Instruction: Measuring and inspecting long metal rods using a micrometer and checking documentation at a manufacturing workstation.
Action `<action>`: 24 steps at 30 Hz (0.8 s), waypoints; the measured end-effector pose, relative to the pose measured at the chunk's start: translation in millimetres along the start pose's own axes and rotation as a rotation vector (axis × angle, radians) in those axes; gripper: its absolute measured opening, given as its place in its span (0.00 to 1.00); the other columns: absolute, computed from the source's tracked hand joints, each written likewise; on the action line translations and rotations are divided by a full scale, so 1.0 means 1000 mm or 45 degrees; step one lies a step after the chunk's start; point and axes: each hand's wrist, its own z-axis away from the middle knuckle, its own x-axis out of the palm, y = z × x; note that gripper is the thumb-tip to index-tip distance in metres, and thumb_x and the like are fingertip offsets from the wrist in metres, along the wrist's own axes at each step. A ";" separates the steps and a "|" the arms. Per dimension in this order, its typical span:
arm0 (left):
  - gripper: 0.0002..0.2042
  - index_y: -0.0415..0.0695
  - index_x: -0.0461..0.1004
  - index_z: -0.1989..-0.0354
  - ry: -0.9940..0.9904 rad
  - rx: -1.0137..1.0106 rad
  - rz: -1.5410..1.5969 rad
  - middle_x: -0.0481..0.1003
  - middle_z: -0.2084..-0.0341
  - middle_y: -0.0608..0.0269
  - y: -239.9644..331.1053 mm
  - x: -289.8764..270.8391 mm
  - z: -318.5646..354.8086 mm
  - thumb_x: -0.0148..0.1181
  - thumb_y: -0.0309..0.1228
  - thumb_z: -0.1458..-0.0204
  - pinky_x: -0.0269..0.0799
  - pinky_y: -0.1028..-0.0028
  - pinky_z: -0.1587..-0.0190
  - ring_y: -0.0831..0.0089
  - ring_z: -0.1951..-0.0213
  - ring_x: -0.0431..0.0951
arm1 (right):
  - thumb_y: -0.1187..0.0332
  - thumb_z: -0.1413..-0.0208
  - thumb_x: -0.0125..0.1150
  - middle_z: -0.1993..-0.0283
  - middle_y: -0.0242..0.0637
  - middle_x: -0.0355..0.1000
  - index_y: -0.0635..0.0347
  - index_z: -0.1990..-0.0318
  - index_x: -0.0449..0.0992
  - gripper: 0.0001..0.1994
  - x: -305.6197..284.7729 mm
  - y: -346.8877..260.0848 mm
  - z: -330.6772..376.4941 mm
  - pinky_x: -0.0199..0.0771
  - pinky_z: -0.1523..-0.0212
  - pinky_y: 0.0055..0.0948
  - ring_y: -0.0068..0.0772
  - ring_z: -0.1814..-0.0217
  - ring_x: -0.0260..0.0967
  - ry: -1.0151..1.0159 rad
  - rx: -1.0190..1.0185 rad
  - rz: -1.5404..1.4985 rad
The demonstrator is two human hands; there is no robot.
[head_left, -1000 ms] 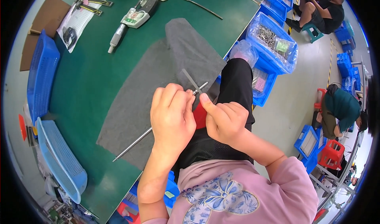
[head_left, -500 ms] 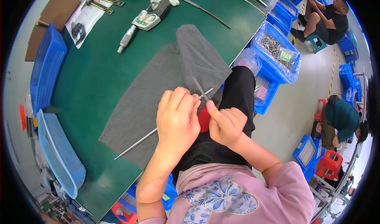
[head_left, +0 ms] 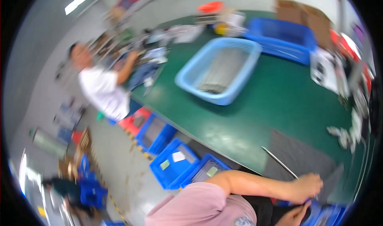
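My left hand [head_left: 306, 187] is closed around a thin metal rod [head_left: 279, 161]. The rod's free end slants out over the grey cloth [head_left: 297, 154] on the green table. Below it, at the lower edge of the view, my right hand [head_left: 293, 217] is close to the left one. Its fingers look bent together, but blur and the picture's edge hide what they hold.
A light blue basket [head_left: 184, 80] on the green table [head_left: 259, 102] holds many thin rods. A darker blue basket [head_left: 309, 52] stands behind it. Blue bins [head_left: 159, 168] line the table's near side. Another person [head_left: 104, 88] sits at the left end.
My view has swung left, so my hands now appear at the lower right. The light blue basket and a seated person have come into view. The thin flat file by my right hand no longer shows.
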 end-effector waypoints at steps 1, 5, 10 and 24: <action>0.08 0.44 0.69 0.83 -0.004 0.097 -0.079 0.66 0.75 0.60 -0.006 0.010 0.000 0.59 0.32 0.73 0.61 0.66 0.66 0.61 0.66 0.64 | 0.80 0.49 0.54 0.71 0.44 0.75 0.70 0.61 0.76 0.09 -0.001 -0.006 -0.004 0.73 0.69 0.31 0.41 0.73 0.72 -0.023 0.018 0.148; 0.06 0.42 0.71 0.83 0.217 0.069 0.005 0.67 0.74 0.60 -0.012 0.023 0.002 0.59 0.29 0.69 0.62 0.67 0.64 0.61 0.64 0.65 | 0.79 0.49 0.52 0.68 0.46 0.75 0.69 0.60 0.76 0.10 -0.006 -0.012 -0.008 0.74 0.67 0.27 0.38 0.69 0.74 -0.100 -0.030 0.135; 0.06 0.41 0.71 0.82 0.212 0.047 0.054 0.67 0.73 0.59 -0.013 0.023 -0.006 0.59 0.29 0.68 0.62 0.67 0.64 0.60 0.64 0.65 | 0.79 0.49 0.53 0.68 0.46 0.75 0.69 0.59 0.76 0.10 -0.009 -0.011 -0.016 0.75 0.66 0.26 0.37 0.69 0.75 -0.142 0.008 0.205; 0.08 0.41 0.69 0.81 0.157 0.055 0.021 0.64 0.73 0.59 -0.008 0.007 -0.004 0.58 0.30 0.69 0.61 0.68 0.65 0.62 0.66 0.64 | 0.84 0.52 0.49 0.65 0.52 0.74 0.73 0.58 0.74 0.13 -0.005 -0.009 -0.015 0.74 0.63 0.30 0.42 0.66 0.74 -0.141 0.019 0.000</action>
